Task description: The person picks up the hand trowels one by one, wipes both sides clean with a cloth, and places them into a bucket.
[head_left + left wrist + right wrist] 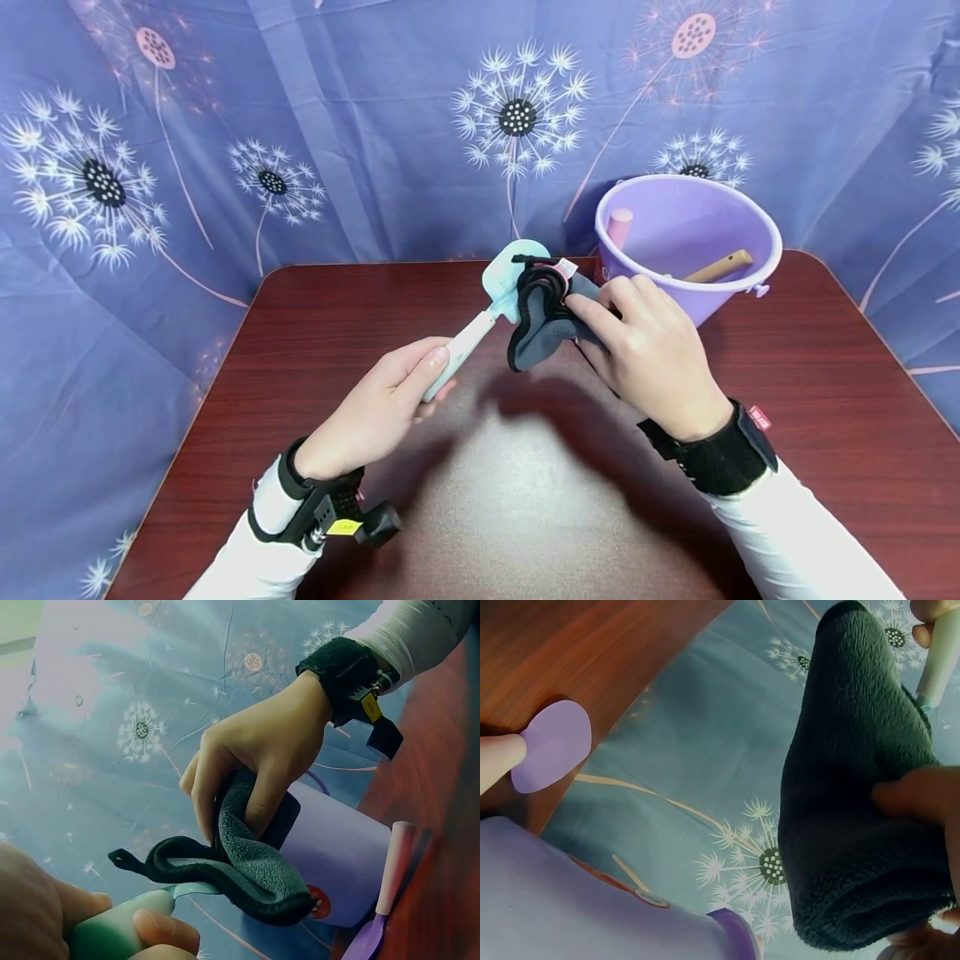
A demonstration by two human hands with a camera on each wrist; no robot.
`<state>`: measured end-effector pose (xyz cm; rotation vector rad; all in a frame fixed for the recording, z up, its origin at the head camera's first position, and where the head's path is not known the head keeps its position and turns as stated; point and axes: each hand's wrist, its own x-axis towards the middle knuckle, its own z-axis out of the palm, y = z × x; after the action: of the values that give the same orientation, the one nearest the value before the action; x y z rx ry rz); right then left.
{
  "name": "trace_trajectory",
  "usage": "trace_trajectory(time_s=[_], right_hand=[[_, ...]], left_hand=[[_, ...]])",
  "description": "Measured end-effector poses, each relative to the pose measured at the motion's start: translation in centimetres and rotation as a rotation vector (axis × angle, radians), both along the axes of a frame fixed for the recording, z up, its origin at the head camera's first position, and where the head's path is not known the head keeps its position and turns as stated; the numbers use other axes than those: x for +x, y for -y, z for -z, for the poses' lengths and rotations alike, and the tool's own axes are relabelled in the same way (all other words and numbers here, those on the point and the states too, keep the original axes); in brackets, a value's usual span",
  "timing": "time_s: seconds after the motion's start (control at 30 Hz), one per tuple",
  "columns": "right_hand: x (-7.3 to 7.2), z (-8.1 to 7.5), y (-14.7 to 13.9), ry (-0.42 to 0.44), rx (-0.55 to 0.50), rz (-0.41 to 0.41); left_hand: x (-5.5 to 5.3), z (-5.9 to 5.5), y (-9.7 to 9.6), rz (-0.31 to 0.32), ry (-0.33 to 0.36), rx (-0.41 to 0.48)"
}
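Observation:
My left hand (393, 400) grips the pale handle of a small shovel (465, 346), which tilts up to the right. Its rounded light-blue blade is partly covered by a dark grey cloth (551, 329) with black edging and a small white tag. Bunched and folded, the cloth is pinched in my right hand (648, 354) and lies against the blade near the neck. From the left wrist, a hanging loop (127, 861) shows at one corner of the cloth. The cloth's far side hides part of the blade.
A purple bucket (701, 292) stands at the back right, holding a pink handle (619, 227) and a tan handle (720, 267). Beside it on the table lies a purple shovel (367, 937) with a pinkish handle. Behind the dark red table (337, 308) hangs a blue dandelion-print cloth (375, 125).

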<state>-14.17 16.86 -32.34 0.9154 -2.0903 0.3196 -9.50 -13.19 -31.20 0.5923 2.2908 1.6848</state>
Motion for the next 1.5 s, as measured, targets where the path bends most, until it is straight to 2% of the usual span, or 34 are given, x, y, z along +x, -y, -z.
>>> trace_trajectory(time_s=[0.4,0.8,1.03,1.27,1.5], right_hand=[[-0.22,0.08,-0.72,0.048,-0.083,0.115],[-0.24,-0.17,-1.05,0.077,-0.131,0.174],[-0.02,-0.01,-1.02,0.097,-0.128,0.165],[0.24,0.15,-0.53,0.129,-0.068,0.114],[0.3,0.24,-0.11,0.115,-0.054,0.056]], left_hand=[[0.23,-0.31,0.21,0.027,-0.032,-0.047],[0.32,-0.31,0.23,0.046,-0.091,-0.107],[0.37,-0.17,-0.04,0.028,-0.124,-0.166],[0.37,-0.09,-0.25,0.02,-0.123,-0.149],[0.36,-0.06,-0.28,0.023,-0.118,-0.142]])
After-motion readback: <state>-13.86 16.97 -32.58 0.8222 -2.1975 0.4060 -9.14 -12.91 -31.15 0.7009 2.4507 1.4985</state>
